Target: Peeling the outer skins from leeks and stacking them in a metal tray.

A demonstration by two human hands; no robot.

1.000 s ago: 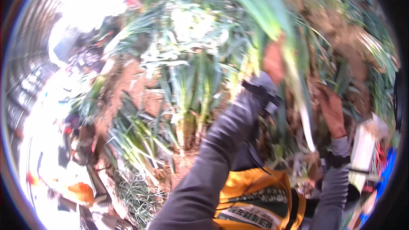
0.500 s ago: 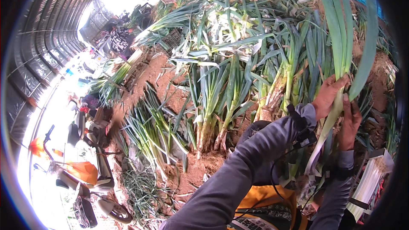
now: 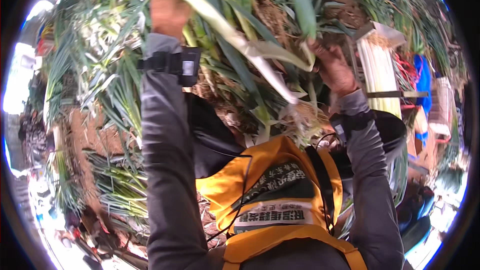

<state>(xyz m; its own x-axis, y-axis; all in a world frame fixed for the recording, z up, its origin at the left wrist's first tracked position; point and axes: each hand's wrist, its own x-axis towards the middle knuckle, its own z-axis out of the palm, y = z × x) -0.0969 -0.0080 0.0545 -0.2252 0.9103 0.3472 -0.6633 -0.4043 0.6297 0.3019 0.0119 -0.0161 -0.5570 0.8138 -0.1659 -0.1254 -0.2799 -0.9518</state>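
My left hand (image 3: 170, 7) is closed around a long green onion (image 3: 225, 30), near the top edge of the view. Its pale stalk slants down to the right, ending in stringy roots (image 3: 306, 115) above my lap. Off to the right, my right hand (image 3: 336, 67) pinches a peeled outer leaf (image 3: 300, 7). The leaf's pale sheath still joins the stalk partway along and stretches across to my right fingers. The green tops beyond my left hand are cut off by the frame.
Heaps of unpeeled green onions (image 3: 120, 95) lie on brown soil to the left and ahead. To the right, white stalks (image 3: 378, 70) stand bundled in a metal frame beside a blue bag (image 3: 423, 85). A yellow-orange apron (image 3: 280, 170) covers my lap.
My hands have moved apart, the left one away to the left and the right one holding a leaf drawn off the stalk. The view has swung down and right.
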